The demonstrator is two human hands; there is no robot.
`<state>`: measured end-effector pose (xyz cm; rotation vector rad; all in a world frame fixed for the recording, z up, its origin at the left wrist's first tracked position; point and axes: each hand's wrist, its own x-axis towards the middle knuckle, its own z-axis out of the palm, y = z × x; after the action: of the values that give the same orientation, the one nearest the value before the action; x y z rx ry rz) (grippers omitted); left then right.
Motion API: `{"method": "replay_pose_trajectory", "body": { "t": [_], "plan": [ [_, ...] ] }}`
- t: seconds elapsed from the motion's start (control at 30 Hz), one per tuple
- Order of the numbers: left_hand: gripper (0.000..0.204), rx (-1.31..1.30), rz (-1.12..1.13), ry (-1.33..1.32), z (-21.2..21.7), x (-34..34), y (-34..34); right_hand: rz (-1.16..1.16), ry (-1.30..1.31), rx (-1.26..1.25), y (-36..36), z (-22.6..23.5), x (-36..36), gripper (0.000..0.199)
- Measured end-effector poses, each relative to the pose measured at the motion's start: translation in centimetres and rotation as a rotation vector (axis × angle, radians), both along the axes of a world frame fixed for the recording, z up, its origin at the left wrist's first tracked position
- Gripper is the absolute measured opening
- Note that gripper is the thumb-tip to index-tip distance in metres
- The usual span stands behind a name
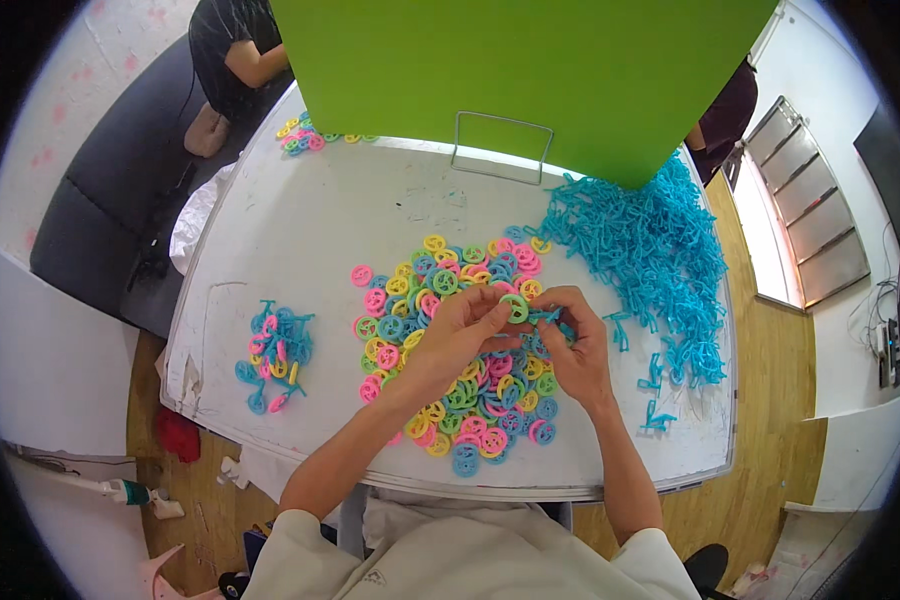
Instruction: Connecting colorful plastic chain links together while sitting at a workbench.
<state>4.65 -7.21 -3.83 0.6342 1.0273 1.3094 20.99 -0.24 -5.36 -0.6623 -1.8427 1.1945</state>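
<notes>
Over the middle of the white table, my left hand (458,338) pinches a small green plastic wheel (515,308) between thumb and fingers. My right hand (580,358) is closed on a small blue plastic stem piece (544,316), its end right at the green wheel. Whether the two parts are joined, I cannot tell. Below both hands spreads a heap of plastic wheels (460,400) in pink, yellow, green and blue. To the right lies a large pile of blue stem pieces (660,250). A small group of wheels with blue stems attached (280,345) lies on the left.
A green panel (530,80) stands across the table's far side, with a wire frame (502,148) before it. More wheels (303,135) lie at the far left edge. One person (245,60) sits at the far left; another person's dark sleeve (727,115) shows behind the panel.
</notes>
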Motion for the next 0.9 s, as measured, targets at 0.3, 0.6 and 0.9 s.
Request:
{"method": "replay_pose_trajectory", "body": {
  "t": [0.3, 0.6, 0.9],
  "plan": [
    [0.015, 0.093, 0.029, 0.125, -0.1, 0.3, -0.1, -0.146, -0.081, -0.070, -0.4, 0.7, -0.3, 0.018],
    [0.006, 0.150, 0.126, 0.292, -0.7, 0.5, 0.1, -0.114, -0.117, -0.207, -0.6, -0.1, -0.2, 0.013],
    [0.005, 0.219, 0.247, 0.560, -2.0, 0.9, 0.0, -0.062, -0.001, -0.425, -1.2, 0.2, -1.1, 0.015]
  ]
}}
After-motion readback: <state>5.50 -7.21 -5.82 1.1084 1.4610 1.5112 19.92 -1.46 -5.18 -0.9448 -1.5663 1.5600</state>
